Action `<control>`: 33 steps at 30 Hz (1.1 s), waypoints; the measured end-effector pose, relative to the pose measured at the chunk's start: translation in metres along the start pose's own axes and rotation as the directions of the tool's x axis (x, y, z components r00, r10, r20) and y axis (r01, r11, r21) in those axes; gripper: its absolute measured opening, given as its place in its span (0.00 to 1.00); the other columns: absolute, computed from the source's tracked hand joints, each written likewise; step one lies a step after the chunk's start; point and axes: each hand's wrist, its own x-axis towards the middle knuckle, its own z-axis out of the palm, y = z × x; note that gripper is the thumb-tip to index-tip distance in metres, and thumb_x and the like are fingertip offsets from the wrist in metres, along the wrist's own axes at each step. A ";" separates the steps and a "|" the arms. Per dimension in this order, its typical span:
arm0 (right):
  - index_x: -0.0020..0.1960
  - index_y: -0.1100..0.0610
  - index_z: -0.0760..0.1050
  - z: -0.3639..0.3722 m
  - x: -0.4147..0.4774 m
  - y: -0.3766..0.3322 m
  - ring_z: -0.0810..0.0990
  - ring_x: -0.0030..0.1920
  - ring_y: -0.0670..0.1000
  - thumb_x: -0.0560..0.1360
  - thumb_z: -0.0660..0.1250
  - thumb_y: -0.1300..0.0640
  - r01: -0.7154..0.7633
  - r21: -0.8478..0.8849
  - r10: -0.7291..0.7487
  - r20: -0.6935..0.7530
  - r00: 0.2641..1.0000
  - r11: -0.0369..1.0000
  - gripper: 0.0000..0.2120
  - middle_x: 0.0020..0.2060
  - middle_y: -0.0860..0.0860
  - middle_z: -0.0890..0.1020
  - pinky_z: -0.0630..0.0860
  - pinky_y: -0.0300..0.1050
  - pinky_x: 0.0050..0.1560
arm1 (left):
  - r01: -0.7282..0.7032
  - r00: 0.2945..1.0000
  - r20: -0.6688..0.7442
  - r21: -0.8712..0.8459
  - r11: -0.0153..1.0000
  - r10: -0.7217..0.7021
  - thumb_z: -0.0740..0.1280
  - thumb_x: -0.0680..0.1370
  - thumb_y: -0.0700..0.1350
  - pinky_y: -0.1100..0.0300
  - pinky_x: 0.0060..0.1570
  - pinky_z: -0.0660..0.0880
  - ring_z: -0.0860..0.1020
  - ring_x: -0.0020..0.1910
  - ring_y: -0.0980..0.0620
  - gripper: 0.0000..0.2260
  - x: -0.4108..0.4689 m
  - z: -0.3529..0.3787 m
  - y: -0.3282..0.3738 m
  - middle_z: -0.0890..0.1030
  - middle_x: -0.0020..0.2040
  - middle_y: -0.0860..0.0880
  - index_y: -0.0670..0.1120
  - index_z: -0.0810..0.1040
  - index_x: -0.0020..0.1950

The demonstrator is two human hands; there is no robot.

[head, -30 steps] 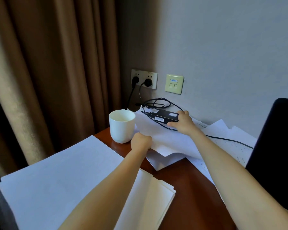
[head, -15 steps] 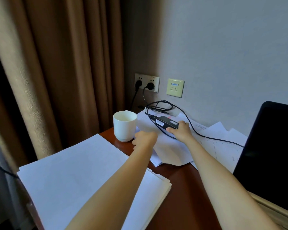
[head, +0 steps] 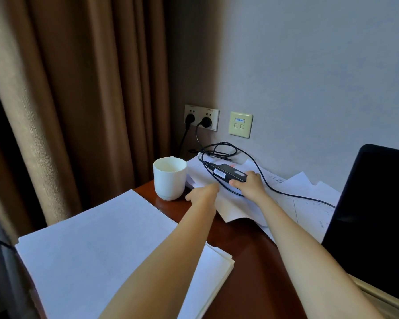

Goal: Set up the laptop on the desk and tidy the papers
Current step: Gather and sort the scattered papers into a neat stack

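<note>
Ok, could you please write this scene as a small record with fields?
right hand: holds the power adapter
left hand: touches the loose papers; hold unclear
mug: upright on desk, left of loose papers
paper stack: near left on desk
laptop: black, far right
</note>
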 end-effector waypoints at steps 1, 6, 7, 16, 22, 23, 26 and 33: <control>0.61 0.66 0.70 -0.001 0.001 0.001 0.75 0.56 0.60 0.72 0.70 0.52 0.001 0.012 -0.001 0.003 1.000 1.000 0.24 0.59 0.61 0.71 0.73 0.49 0.55 | -0.006 1.000 0.025 0.007 1.000 0.005 0.68 0.73 0.39 0.52 0.59 0.73 0.74 0.60 0.42 0.30 0.000 0.000 -0.001 0.72 0.62 0.39 0.36 0.58 0.71; 0.58 0.66 0.71 -0.005 0.002 0.003 0.76 0.51 0.59 0.70 0.71 0.53 -0.005 0.022 0.005 0.004 1.000 1.000 0.23 0.56 0.61 0.74 0.70 0.43 0.46 | -0.167 0.986 0.048 0.162 0.973 0.161 0.66 0.75 0.41 0.53 0.54 0.73 0.74 0.59 0.42 0.25 -0.001 0.007 0.005 0.74 0.61 0.39 0.38 0.62 0.69; 0.56 0.66 0.72 -0.005 0.002 0.003 0.76 0.48 0.57 0.70 0.71 0.53 -0.005 0.023 0.005 0.002 1.000 1.000 0.22 0.55 0.62 0.74 0.69 0.42 0.42 | -0.234 0.972 0.051 0.241 0.942 0.229 0.64 0.76 0.41 0.54 0.54 0.73 0.75 0.59 0.42 0.22 -0.002 0.009 0.007 0.75 0.61 0.40 0.38 0.64 0.68; 0.45 0.60 0.68 -0.002 0.008 0.009 0.72 0.40 0.53 0.69 0.71 0.53 0.030 0.011 -0.030 -0.026 0.999 0.999 0.15 0.48 0.59 0.75 0.62 0.38 0.30 | -0.496 0.829 0.176 0.669 0.554 0.530 0.57 0.81 0.40 0.56 0.49 0.70 0.73 0.61 0.42 0.15 -0.021 0.013 0.040 0.73 0.62 0.39 0.40 0.64 0.68; 0.42 0.59 0.64 -0.007 0.006 0.008 0.67 0.42 0.53 0.71 0.70 0.55 0.042 -0.039 -0.044 -0.038 0.998 0.998 0.15 0.47 0.56 0.68 0.64 0.41 0.35 | -0.628 0.734 0.255 0.608 0.486 0.629 0.54 0.80 0.38 0.59 0.48 0.64 0.72 0.61 0.41 0.14 -0.036 0.001 0.078 0.72 0.63 0.39 0.38 0.66 0.66; 0.43 0.59 0.66 -0.007 0.005 0.007 0.69 0.43 0.54 0.71 0.71 0.54 0.038 -0.081 -0.040 -0.026 0.999 0.996 0.14 0.48 0.57 0.69 0.65 0.42 0.37 | -0.653 0.713 0.267 0.591 0.474 0.648 0.55 0.80 0.38 0.59 0.48 0.64 0.72 0.61 0.41 0.14 -0.037 -0.001 0.083 0.72 0.63 0.39 0.38 0.65 0.66; 0.61 0.63 0.68 -0.001 0.003 0.010 0.73 0.58 0.61 0.72 0.70 0.51 0.011 -0.196 -0.014 -0.014 1.000 0.981 0.24 0.60 0.60 0.69 0.72 0.48 0.54 | -0.704 0.665 0.301 0.557 0.439 0.684 0.54 0.80 0.39 0.58 0.46 0.65 0.72 0.52 0.41 0.10 -0.043 -0.008 0.094 0.74 0.52 0.41 0.39 0.67 0.60; 0.71 0.58 0.64 -0.019 -0.011 -0.011 0.64 0.69 0.59 0.78 0.59 0.42 0.004 -0.436 -0.012 -0.015 1.000 0.900 0.28 0.69 0.58 0.66 0.64 0.52 0.65 | -0.770 0.574 0.392 0.556 0.312 0.719 0.54 0.79 0.39 0.57 0.39 0.62 0.64 0.39 0.45 0.12 -0.050 -0.023 0.099 0.64 0.34 0.49 0.48 0.56 0.37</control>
